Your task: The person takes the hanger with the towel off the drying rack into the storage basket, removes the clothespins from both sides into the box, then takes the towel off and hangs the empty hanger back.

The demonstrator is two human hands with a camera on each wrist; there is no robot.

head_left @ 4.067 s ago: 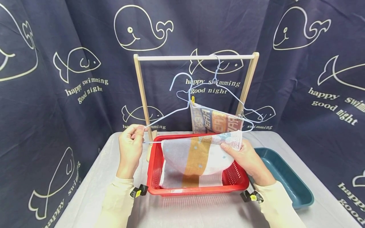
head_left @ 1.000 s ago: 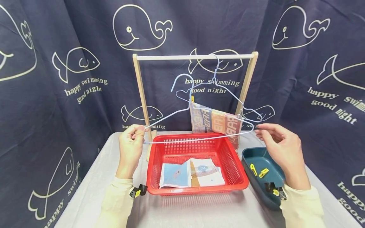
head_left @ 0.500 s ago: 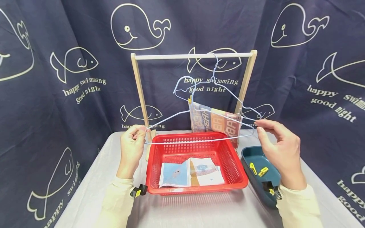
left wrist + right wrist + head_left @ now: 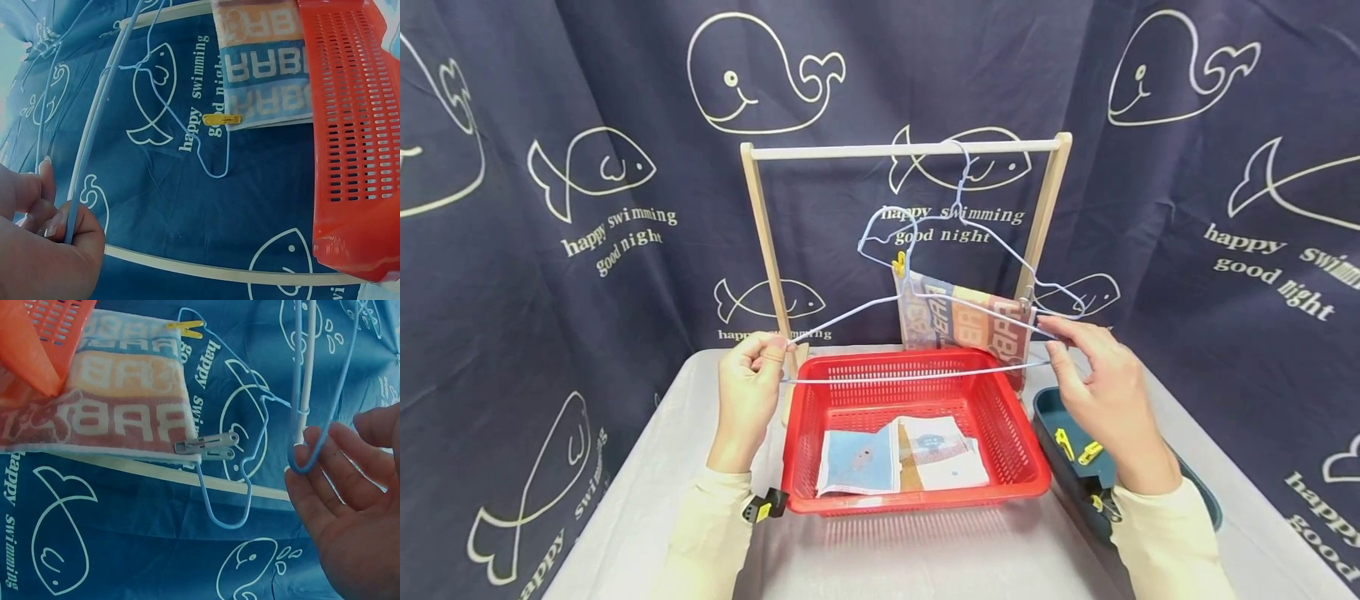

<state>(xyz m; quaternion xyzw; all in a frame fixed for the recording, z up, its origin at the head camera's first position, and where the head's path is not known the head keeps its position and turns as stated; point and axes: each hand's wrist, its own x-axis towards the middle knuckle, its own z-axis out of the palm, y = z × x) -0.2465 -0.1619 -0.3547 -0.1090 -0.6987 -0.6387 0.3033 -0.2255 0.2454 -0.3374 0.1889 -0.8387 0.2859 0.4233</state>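
Observation:
My left hand pinches the left end of a light blue wire hanger, which is bare and held up over the red basket. The right hand is at the hanger's other end. In the right wrist view the wire lies against the fingers of the right hand, with the thumb apart from it. Behind, a second blue hanger hangs from the rack's bar with a striped towel on it. A yellow clothespin and a metal clothespin grip that towel.
Folded cloths, one light blue and one white and brown, lie in the red basket. At right, a dark teal tray holds yellow clothespins. The wooden rack stands behind, before a dark patterned curtain.
About four seconds ago my right hand held a white and brown cloth at the hanger; that cloth now lies in the basket. The right hand has since moved left to the hanger's end.

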